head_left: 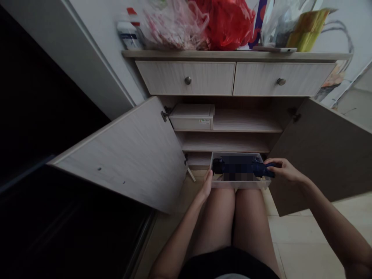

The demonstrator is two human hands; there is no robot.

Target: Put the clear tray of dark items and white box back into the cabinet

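1. Door [130, 155] on the left was swung wide, so the inside was easy to reach.
2. Left hand [207, 185] lay flat and open against the left end of the white bin [241, 185], probably steadying it.
3. Dark blue folded umbrella [232, 166] lay lengthwise across the bin, just in front of the cabinet [232, 54].
4. Right hand [283, 169] had fingers closed round the umbrella's right tip.
5. Right door [325, 155] hung open too.
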